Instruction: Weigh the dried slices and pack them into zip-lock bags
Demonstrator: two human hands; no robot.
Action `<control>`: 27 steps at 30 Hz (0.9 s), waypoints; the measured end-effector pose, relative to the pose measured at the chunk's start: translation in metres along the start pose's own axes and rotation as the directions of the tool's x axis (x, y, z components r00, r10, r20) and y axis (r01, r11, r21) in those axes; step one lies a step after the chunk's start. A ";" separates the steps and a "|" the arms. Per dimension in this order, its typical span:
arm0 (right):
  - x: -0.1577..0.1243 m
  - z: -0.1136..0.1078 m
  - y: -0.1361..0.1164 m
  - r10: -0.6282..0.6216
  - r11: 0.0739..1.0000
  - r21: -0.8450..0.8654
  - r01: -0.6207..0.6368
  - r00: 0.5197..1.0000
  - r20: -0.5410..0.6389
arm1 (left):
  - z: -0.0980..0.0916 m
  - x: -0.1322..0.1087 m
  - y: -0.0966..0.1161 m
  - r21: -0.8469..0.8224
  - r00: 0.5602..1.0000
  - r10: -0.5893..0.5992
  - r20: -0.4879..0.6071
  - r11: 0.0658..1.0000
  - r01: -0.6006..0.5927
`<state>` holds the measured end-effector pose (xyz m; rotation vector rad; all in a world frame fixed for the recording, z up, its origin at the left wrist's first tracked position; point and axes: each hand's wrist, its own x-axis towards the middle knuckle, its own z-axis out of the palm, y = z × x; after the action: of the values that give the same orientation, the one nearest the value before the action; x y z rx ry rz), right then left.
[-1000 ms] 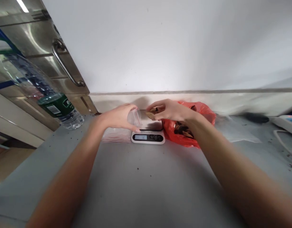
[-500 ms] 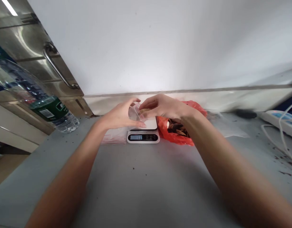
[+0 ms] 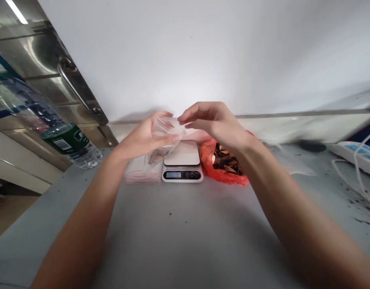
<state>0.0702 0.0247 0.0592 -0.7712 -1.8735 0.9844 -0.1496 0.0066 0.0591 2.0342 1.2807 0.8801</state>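
Note:
My left hand (image 3: 144, 138) and my right hand (image 3: 213, 122) are both raised above a small white digital scale (image 3: 182, 162). Between them they hold a small clear plastic bag (image 3: 165, 132); the left hand's fingers wrap its lower part and the right hand pinches its top edge. Something brown lies in the bottom of the bag, too blurred to name. The scale's pan is bare and its display is lit. Right of the scale lies an open red plastic bag (image 3: 225, 166) with brown dried slices inside.
A stack of clear bags (image 3: 143, 172) lies left of the scale. A water bottle (image 3: 67, 140) stands at the left by a steel cabinet door (image 3: 52, 80). A white power strip with cables (image 3: 356, 154) sits at the right. A wall closes the back of the grey counter (image 3: 185, 228).
Both hands lifted the clear bag up off the scale. The brown piece that the right hand held a second ago has left its fingers, which now pinch the bag's top.

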 end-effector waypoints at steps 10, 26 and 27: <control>-0.012 -0.018 -0.022 -0.196 0.965 -0.160 0.209 0.976 0.091 | -0.006 -0.006 0.013 -0.459 0.988 0.009 0.154 0.886 0.064; -0.034 -0.044 -0.043 0.074 0.939 -0.343 -0.035 0.992 0.102 | -0.006 -0.014 0.033 -0.082 0.998 0.046 -0.037 0.995 -0.049; -0.035 -0.046 -0.043 0.072 0.945 -0.326 -0.037 0.993 0.096 | -0.006 -0.013 0.032 -0.081 0.998 0.027 -0.048 0.996 -0.031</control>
<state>0.1211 -0.0096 0.0963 -0.9836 -2.1491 0.7712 -0.1408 -0.0170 0.0837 1.9836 1.2233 0.9829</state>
